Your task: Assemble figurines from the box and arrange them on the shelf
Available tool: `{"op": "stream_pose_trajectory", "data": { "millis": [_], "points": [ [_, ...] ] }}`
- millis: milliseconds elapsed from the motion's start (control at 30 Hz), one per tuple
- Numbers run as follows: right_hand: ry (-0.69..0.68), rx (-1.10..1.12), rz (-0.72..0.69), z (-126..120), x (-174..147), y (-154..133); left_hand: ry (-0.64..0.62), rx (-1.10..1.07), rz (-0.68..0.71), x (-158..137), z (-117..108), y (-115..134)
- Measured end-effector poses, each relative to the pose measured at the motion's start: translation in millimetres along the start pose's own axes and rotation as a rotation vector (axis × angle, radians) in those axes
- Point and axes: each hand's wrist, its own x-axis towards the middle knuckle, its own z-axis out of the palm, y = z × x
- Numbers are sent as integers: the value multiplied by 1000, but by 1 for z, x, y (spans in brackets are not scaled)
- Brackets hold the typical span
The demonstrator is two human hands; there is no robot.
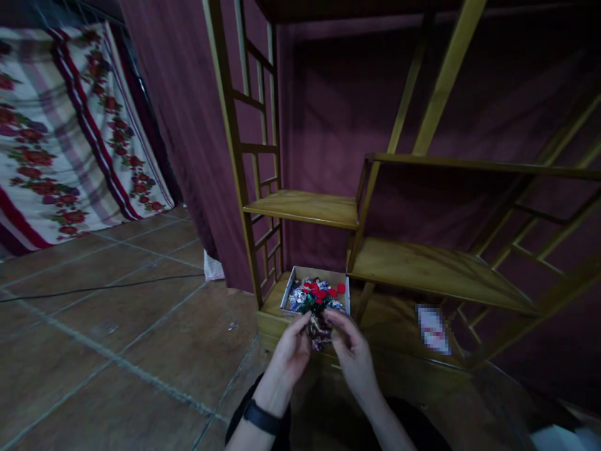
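Observation:
A small bouquet of artificial-looking flowers [320,295] has red round heads, dark green below them and a brownish, crinkled lower part. My left hand [297,351] grips its lower part from the left, fingertips closed on it. On the other side, my right hand [347,341] pinches the same bouquet just below the green. Right behind it stands an open shallow cardboard box [287,294] filled with small silvery, blue and white pieces, too small to name. The red heads overlap the box's contents in my view, so where some of them end is hard to tell.
The box stands on the bottom board of a wooden shelf unit [300,207] with stepped shelves and lattice sides. A pixelated pale item [432,329] is on the lower right. Dark red curtain [188,125], floral cloth [84,138] and a black cable [117,282] on the tiled floor are to the left.

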Motion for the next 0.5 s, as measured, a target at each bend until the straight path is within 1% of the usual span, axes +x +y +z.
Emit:
{"op": "stream_pose_trajectory", "data": {
  "millis": [67, 100, 133, 167, 267, 300, 367, 500],
  "points": [
    [123, -27, -14, -11, -13, -15, -85, -28, 8, -16, 8, 5],
    [156, -5, 7, -16, -18, -22, -119, -26, 13, -24, 12, 6],
    [156, 39, 46, -20, -23, -28, -146, -15, 20, -30, 16, 7],
    [123, 98, 94, -23, -27, -33, -167, -1, 33, -36, 20, 7],
    [-47, 273, 239, -28, -38, -47, -221, 53, 87, -48, 31, 4],
    [-80, 305, 268, -28, -41, -50, -236, 75, 103, -50, 34, 2],
    [-85, 329, 287, -31, -43, -56, -260, 130, 114, -51, 41, -2],
    [-4, 321, 233, -40, -38, -60, -250, 254, 121, -50, 53, -6]
  ]
}}
